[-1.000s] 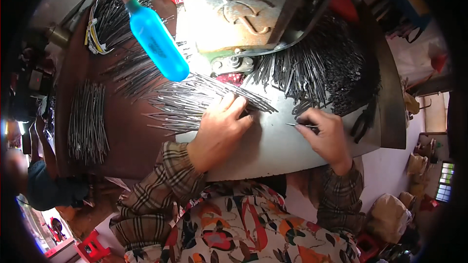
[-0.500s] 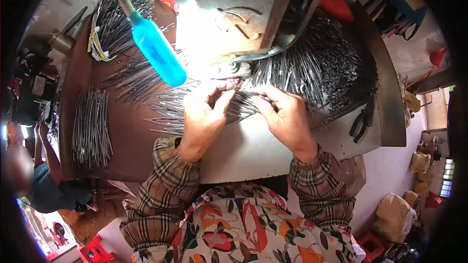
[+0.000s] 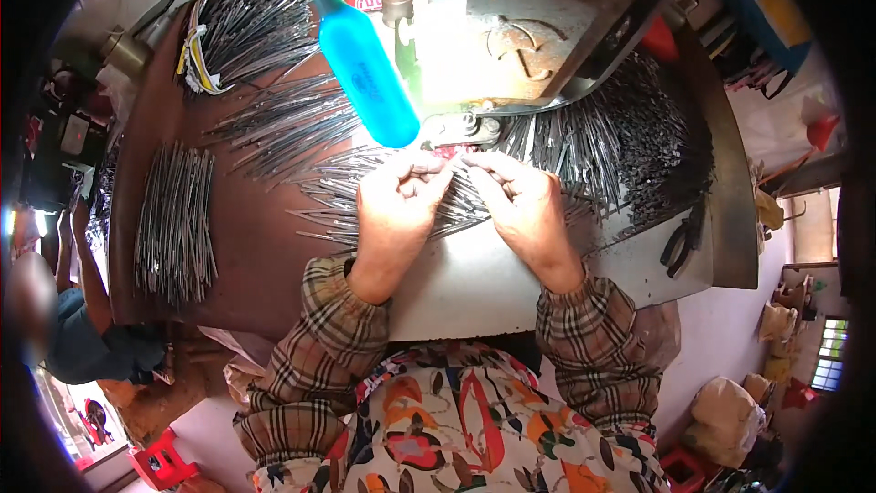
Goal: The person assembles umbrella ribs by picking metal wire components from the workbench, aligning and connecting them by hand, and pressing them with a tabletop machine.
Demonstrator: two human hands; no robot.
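Rods, thin and dark, lie in several groups across the tabletop [image 3: 251, 260], so the work looks well short of finished, with handling going on at this moment. The left hand [image 3: 397, 201] and the right hand [image 3: 531, 210] meet just below the metal clamp [image 3: 465, 130] of the machine [image 3: 520, 32], close to a small red piece [image 3: 447, 152]. On both hands the thumb and forefinger are narrow, tips near each other; glare and small size hide what lies between them, so I cannot tell whether either grips a rod.

Rods nearest the hands form a loose, bright pile [image 3: 339, 192], fanned out under and beside the left hand. Farther left, a bundle [image 3: 175, 224] is laid neatly side by side, which could mean it has been put in order. A looser spread [image 3: 292, 123] lies above the bright pile, and a thick stack [image 3: 251, 14] stands at the upper left, beside a yellow and white band [image 3: 198, 64]. On the right, a large dark heap [image 3: 630, 141] spreads past the machine, with black pliers [image 3: 680, 246] near its lower edge. Which groups are done and which are left cannot be told for certain; plenty remains in view on both sides.
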